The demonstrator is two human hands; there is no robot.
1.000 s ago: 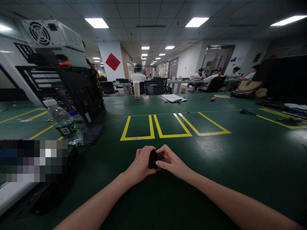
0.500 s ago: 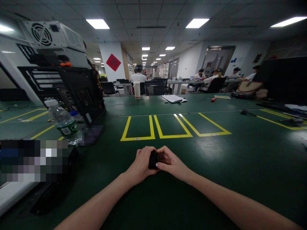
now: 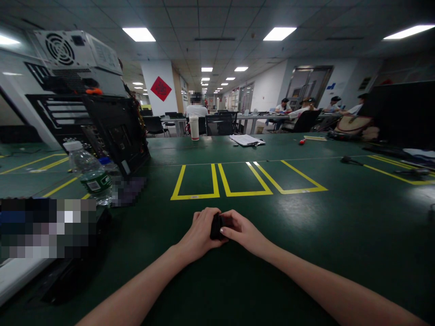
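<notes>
A small black block-like object (image 3: 216, 227) is between my two hands, just above or on the green table (image 3: 217, 290); its exact kind is too dark to make out. My left hand (image 3: 200, 232) wraps round its left side, with the fingers over the back and the thumb at the front. From the right, my right hand (image 3: 243, 231) holds its edge between curled fingers and thumb, the thumb tip on the near right side. Beyond the hands, yellow tape outlines (image 3: 244, 194) mark the table top.
To the left stand an open computer case (image 3: 115, 131) with a power supply (image 3: 81, 50) on top and a water bottle (image 3: 90, 174). A white cup (image 3: 194, 128) and a clipboard (image 3: 246, 140) lie farther back. At right are a black monitor (image 3: 404, 117) and cables. People sit at distant desks.
My right hand has shifted very slightly at the black object's right side, its fingers a little lower. My left hand keeps its hold and place.
</notes>
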